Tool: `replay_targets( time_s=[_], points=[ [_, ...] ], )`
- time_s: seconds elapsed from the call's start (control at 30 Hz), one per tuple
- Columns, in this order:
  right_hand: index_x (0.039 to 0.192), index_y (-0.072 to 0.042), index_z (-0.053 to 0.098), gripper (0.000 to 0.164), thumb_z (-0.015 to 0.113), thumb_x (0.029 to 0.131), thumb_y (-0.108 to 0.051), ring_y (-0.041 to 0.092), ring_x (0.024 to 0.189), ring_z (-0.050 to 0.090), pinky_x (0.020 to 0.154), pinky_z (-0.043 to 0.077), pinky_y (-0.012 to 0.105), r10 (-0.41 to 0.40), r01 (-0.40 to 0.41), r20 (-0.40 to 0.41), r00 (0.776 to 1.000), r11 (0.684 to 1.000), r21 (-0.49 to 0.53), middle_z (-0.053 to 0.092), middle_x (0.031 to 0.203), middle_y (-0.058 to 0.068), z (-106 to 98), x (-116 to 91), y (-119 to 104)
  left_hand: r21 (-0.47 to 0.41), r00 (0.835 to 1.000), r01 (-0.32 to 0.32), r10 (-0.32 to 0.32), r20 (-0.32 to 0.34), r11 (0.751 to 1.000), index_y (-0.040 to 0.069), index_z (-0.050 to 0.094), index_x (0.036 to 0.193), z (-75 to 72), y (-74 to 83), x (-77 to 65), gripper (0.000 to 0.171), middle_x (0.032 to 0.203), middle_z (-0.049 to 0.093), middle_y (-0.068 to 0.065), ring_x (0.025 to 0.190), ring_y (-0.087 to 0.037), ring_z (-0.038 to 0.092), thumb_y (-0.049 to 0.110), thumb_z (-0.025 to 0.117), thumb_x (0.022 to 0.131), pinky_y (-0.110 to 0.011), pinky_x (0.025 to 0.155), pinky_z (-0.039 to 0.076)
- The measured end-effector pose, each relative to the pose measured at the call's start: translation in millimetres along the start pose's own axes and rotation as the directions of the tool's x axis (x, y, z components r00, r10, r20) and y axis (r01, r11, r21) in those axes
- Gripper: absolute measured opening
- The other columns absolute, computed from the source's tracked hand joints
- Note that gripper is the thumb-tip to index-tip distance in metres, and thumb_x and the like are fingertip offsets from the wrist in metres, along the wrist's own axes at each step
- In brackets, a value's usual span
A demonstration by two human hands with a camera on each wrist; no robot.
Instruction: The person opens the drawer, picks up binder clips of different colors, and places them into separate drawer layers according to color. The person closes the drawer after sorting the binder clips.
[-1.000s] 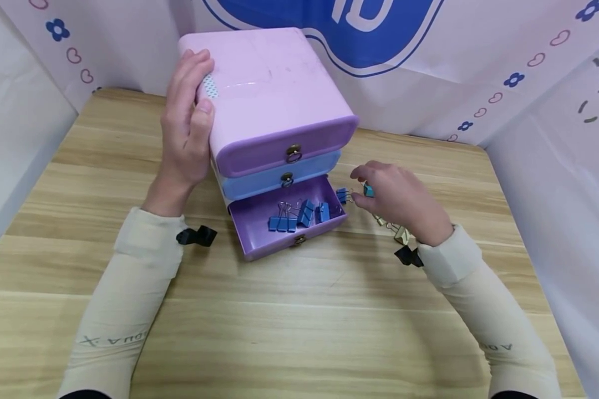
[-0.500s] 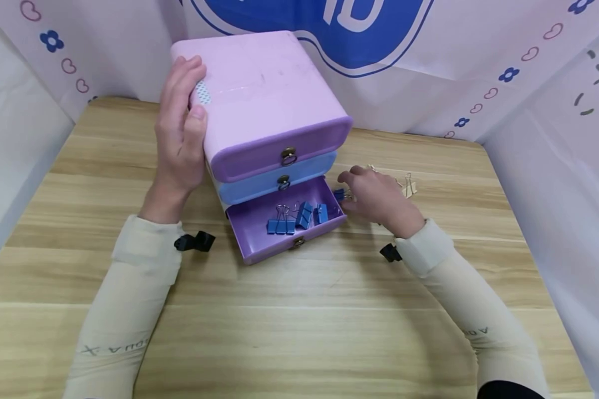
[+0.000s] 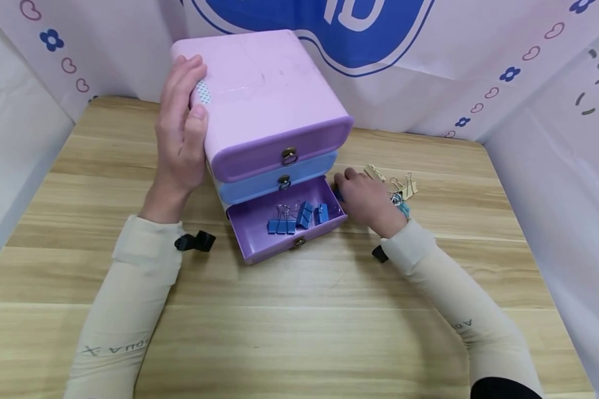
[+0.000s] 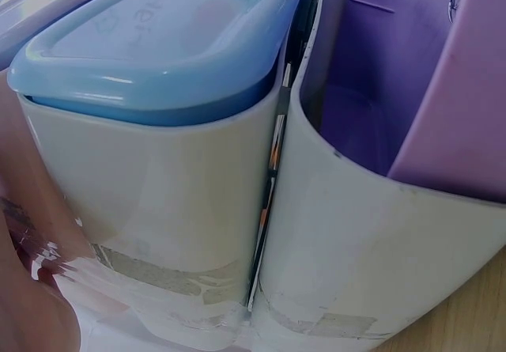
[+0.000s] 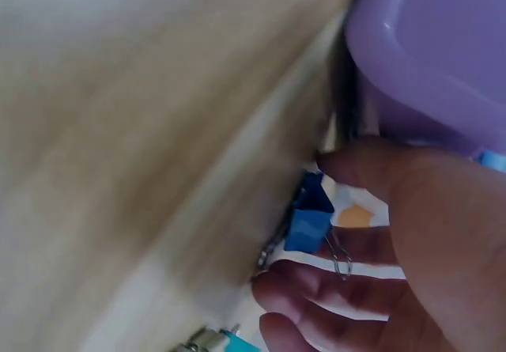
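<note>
A blue binder clip (image 5: 310, 227) was held in the right hand's (image 3: 363, 200) curled fingers, just beside the pulled-out purple drawer (image 3: 269, 250), low at the tabletop (image 3: 289, 332); pinch firmness couldn't be told. The drawer unit (image 3: 264, 83) was braced by the left hand (image 3: 179, 141), fingers extended. Slip was judged possible if only a wire handle (image 5: 340, 259) was caught; drawer bump, from tight clearance.
</note>
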State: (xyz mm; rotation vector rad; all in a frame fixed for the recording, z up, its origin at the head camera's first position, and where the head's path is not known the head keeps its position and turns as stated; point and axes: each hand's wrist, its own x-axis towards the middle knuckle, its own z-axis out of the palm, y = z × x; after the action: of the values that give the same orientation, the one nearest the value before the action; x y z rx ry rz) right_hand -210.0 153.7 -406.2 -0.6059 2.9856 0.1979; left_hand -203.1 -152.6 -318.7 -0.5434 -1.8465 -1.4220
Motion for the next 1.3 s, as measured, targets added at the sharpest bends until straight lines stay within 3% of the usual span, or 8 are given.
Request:
replay_targets(
  time_s=[0.23, 0.37, 0.5, 0.73, 0.9, 1.0, 1.17, 1.3],
  points=[
    [0.11, -0.004, 0.052, 0.018, 0.038, 0.098, -0.005, 0.027, 0.069, 0.058, 0.047, 0.053, 0.036, -0.063, 0.049, -0.109, 0.992, 0.99, -0.131, 0.057, 0.09, 0.013, 9, 2, -8, -0.003, 1.0, -0.003, 0.003, -0.002, 1.0, -0.01, 0.054, 0.129, -1.3, 0.7, 2.0, 0.062, 0.141, 0.05, -0.025, 0.144, -0.023, 0.034, 0.026, 0.036, 0.083, -0.028, 0.124, 0.02],
    [0.113, -0.005, 0.049, 0.022, 0.037, 0.094, 0.0, 0.026, 0.069, 0.057, 0.046, 0.051, 0.035, -0.061, 0.047, -0.091, 0.994, 0.988, -0.144, 0.057, 0.092, 0.013, 10, 4, -9, -0.001, 1.0, -0.003, 0.003, -0.003, 1.0, -0.011, 0.054, 0.129, -2.4, 0.8, 2.5, 0.062, 0.141, 0.049, -0.026, 0.144, -0.023, 0.034, 0.026, 0.036, 0.083, -0.028, 0.124, 0.02],
    [0.116, -0.006, 0.046, 0.024, 0.035, 0.095, -0.002, 0.025, 0.066, 0.055, 0.044, 0.049, 0.035, -0.052, 0.048, -0.022, 0.998, 0.987, -0.152, 0.057, 0.094, 0.014, 9, 6, -8, 0.0, 1.0, -0.009, 0.009, -0.003, 1.0, -0.011, 0.054, 0.129, -2.6, 0.6, 1.9, 0.061, 0.14, 0.05, -0.027, 0.144, -0.025, 0.034, 0.025, 0.036, 0.082, -0.028, 0.124, 0.02],
    [0.105, -0.008, 0.052, 0.019, 0.035, 0.099, -0.017, 0.029, 0.063, 0.054, 0.044, 0.047, 0.039, -0.045, 0.048, 0.035, 0.998, 0.995, -0.089, 0.053, 0.09, 0.014, 1, 3, -4, 0.01, 1.0, -0.02, 0.02, 0.012, 1.0, -0.011, 0.053, 0.13, -1.9, 1.3, 0.9, 0.06, 0.14, 0.049, -0.027, 0.144, -0.027, 0.034, 0.024, 0.036, 0.084, -0.029, 0.124, 0.02],
    [0.081, -0.011, 0.055, 0.045, 0.03, 0.101, -0.043, 0.025, 0.065, 0.055, 0.049, 0.049, 0.04, -0.042, 0.043, 0.01, 0.999, 0.998, -0.035, 0.054, 0.08, 0.008, -10, 0, 1, 0.014, 1.0, -0.013, 0.013, 0.01, 1.0, -0.01, 0.054, 0.13, -2.1, 1.4, 0.8, 0.061, 0.141, 0.049, -0.026, 0.144, -0.025, 0.034, 0.024, 0.036, 0.083, -0.028, 0.123, 0.02],
    [0.071, -0.015, 0.051, 0.051, 0.028, 0.099, -0.051, 0.023, 0.065, 0.056, 0.05, 0.05, 0.04, -0.018, 0.018, 0.008, 1.0, 1.0, -0.016, 0.055, 0.075, 0.004, -18, -3, 5, 0.012, 1.0, -0.009, 0.008, 0.011, 1.0, -0.01, 0.054, 0.13, -2.2, 1.0, 0.8, 0.06, 0.141, 0.049, -0.026, 0.145, -0.024, 0.033, 0.025, 0.036, 0.084, -0.028, 0.123, 0.02],
    [0.066, -0.017, 0.05, 0.053, 0.032, 0.096, -0.056, 0.021, 0.059, 0.056, 0.048, 0.048, 0.035, -0.022, 0.022, -0.001, 1.0, 0.999, 0.027, 0.056, 0.068, 0.003, -34, -9, 8, 0.013, 1.0, -0.005, 0.005, 0.011, 1.0, -0.009, 0.054, 0.13, -2.5, 0.7, 0.4, 0.061, 0.141, 0.049, -0.026, 0.145, -0.024, 0.033, 0.025, 0.036, 0.084, -0.028, 0.124, 0.02],
    [0.067, -0.018, 0.05, 0.045, 0.038, 0.094, -0.052, 0.017, 0.057, 0.052, 0.046, 0.042, 0.03, -0.048, 0.049, -0.012, 0.999, 0.998, 0.049, 0.053, 0.067, 0.0, -47, -16, 1, 0.012, 1.0, -0.009, 0.009, 0.01, 1.0, -0.009, 0.054, 0.13, -2.3, -0.2, 0.4, 0.061, 0.141, 0.049, -0.025, 0.145, -0.023, 0.033, 0.025, 0.036, 0.084, -0.028, 0.124, 0.019]
  ],
)
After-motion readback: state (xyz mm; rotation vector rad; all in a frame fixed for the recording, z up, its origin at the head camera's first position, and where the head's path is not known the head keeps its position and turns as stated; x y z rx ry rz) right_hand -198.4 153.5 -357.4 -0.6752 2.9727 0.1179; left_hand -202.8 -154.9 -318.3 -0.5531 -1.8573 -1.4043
